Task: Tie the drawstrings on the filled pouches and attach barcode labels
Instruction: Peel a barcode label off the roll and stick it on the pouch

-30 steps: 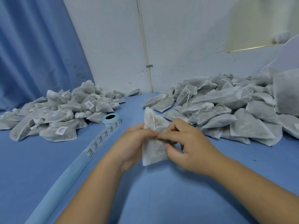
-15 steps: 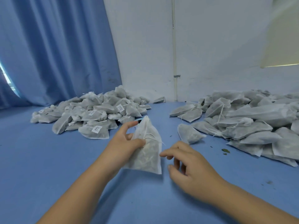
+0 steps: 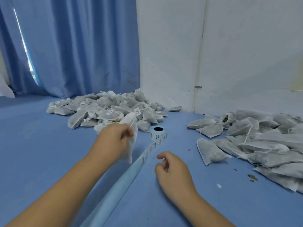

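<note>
Left grip: I see it pinching a pouch.
Right grip: relaxed, holding nothing, beside the label strip.

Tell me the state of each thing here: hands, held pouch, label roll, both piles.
Left hand: grips the pouch.
Pouch: held near its top, hanging down.
Right hand: empty, fingers loosely curled.
Label roll: partly unrolled, strip trailing toward the person.
Left pile: several pouches labelled.
Right pile: no labels visible.
</note>
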Demonstrator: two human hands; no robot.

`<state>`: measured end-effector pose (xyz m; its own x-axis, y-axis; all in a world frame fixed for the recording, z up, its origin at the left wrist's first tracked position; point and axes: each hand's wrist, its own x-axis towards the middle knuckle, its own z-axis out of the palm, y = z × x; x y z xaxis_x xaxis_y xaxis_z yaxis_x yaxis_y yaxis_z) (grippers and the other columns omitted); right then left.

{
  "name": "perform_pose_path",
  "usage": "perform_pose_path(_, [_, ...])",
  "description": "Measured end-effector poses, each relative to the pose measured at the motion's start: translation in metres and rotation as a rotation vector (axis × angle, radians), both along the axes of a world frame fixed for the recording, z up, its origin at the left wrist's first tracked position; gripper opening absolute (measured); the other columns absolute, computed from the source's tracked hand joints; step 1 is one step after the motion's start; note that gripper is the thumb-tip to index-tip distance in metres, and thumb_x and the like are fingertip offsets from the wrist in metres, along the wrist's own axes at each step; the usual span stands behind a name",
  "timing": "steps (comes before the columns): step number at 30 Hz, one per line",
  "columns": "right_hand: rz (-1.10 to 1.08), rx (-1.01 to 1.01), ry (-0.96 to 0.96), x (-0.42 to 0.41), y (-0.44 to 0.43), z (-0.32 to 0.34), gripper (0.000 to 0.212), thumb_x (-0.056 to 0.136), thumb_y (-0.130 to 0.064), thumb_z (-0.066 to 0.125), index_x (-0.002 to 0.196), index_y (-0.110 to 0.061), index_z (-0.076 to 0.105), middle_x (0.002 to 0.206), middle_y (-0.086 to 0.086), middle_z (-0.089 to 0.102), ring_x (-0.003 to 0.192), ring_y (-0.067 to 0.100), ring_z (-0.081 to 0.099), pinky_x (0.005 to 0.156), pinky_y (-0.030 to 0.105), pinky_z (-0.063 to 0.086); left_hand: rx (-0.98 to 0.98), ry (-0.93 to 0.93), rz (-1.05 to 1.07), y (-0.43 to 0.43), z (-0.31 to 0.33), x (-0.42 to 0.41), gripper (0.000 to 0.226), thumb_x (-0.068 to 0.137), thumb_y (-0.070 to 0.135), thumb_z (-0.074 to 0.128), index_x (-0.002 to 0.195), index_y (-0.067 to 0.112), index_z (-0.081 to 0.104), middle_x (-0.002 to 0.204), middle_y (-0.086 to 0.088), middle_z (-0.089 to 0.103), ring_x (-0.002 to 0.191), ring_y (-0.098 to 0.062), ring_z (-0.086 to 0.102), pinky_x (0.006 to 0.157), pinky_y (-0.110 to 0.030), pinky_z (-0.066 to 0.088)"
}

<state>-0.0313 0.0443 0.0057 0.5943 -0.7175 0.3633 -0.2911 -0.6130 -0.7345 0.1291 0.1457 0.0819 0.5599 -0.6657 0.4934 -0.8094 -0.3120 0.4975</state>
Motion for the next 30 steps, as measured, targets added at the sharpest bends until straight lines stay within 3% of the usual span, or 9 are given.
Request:
perform_pose_path(2, [0.015,-0.020,0.057,0.000,-0.001,-0.009,0.019,0.089,-0.026,0.055,0.106,-0.032,0.058,0.083,-0.012,0.055,0.074,-0.002,0.051,0.069,0.014,0.040,0.293,-0.229,0.024,-0.002,-0.003,0.007,0.023,0.094,0.010,0.054,0.104,0.024,0.069,0.105,0.003,0.050,0.094,-0.019,0.052,0.075,-0.028,0.047])
perform_pose_path(4, [0.019,0.020,0.061,-0.002,-0.004,-0.011,0.017,0.088,-0.026,0.057,0.103,-0.035,0.057,0.082,-0.011,0.058,0.074,-0.001,0.053,0.070,0.015,0.042,0.483,-0.303,0.028,-0.005,-0.007,0.009,0.022,0.098,0.013,0.052,0.111,0.024,0.066,0.112,0.003,0.044,0.095,-0.021,0.050,0.074,-0.034,0.047])
perform_pose_path(7, [0.024,0.097,0.033,-0.004,-0.006,-0.010,0.019,0.086,-0.025,0.059,0.100,-0.038,0.056,0.082,-0.013,0.062,0.074,-0.002,0.056,0.070,0.013,0.042,0.561,-0.311,-0.005,-0.013,-0.012,0.002,0.021,0.098,0.012,0.050,0.108,0.022,0.066,0.114,0.002,0.045,0.088,-0.020,0.045,0.069,-0.030,0.038])
perform_pose_path(9, [0.029,0.091,0.048,-0.004,-0.005,-0.011,0.019,0.087,-0.026,0.060,0.103,-0.036,0.057,0.083,-0.015,0.063,0.076,-0.001,0.056,0.072,0.014,0.043,0.597,-0.275,-0.028,-0.018,-0.017,-0.002,0.023,0.096,0.009,0.050,0.106,0.019,0.067,0.115,0.000,0.048,0.092,-0.023,0.053,0.071,-0.032,0.042])
perform_pose_path(16, [0.071,-0.049,0.188,0.004,-0.001,-0.012,0.030,0.090,-0.041,0.059,0.118,-0.032,0.057,0.109,-0.020,0.060,0.080,-0.002,0.051,0.078,0.016,0.038,0.552,-0.027,-0.100,-0.024,-0.016,-0.003,0.034,0.084,0.001,0.044,0.088,0.014,0.075,0.105,-0.006,0.064,0.095,-0.027,0.063,0.082,-0.036,0.054])
perform_pose_path(19, [0.019,0.000,0.273,0.018,-0.004,-0.003,0.023,0.088,-0.042,0.057,0.107,-0.030,0.062,0.104,-0.017,0.061,0.097,0.005,0.057,0.084,0.024,0.045,0.490,0.056,-0.098,-0.024,-0.018,-0.001,0.030,0.087,0.006,0.045,0.080,0.020,0.071,0.100,-0.004,0.069,0.092,-0.023,0.065,0.082,-0.032,0.054])
perform_pose_path(22, [-0.036,0.080,0.269,0.034,-0.006,0.003,0.017,0.086,-0.043,0.056,0.090,-0.028,0.063,0.089,-0.014,0.063,0.087,0.011,0.060,0.077,0.029,0.051,0.444,0.106,-0.106,-0.024,-0.024,0.002,0.023,0.091,0.013,0.050,0.084,0.011,0.072,0.099,-0.006,0.072,0.094,-0.024,0.066,0.085,-0.036,0.054])
perform_pose_path(25, [-0.052,0.038,0.208,0.041,-0.001,-0.006,0.014,0.086,-0.040,0.056,0.091,-0.030,0.064,0.086,-0.014,0.064,0.085,0.009,0.060,0.073,0.028,0.050,0.420,0.118,-0.142,-0.024,-0.026,0.002,0.024,0.090,0.015,0.052,0.089,0.005,0.073,0.098,-0.015,0.070,0.092,-0.028,0.066,0.083,-0.041,0.054])
perform_pose_path(30, [-0.028,0.049,0.095,0.039,-0.001,-0.009,0.006,0.083,-0.032,0.063,0.080,-0.036,0.061,0.079,-0.016,0.064,0.079,0.003,0.060,0.070,0.022,0.048,0.413,0.107,-0.241,-0.025,-0.026,-0.002,0.016,0.087,0.015,0.059,0.086,0.020,0.075,0.083,0.010,0.059,0.071,0.000,0.054,0.063,-0.010,0.041])
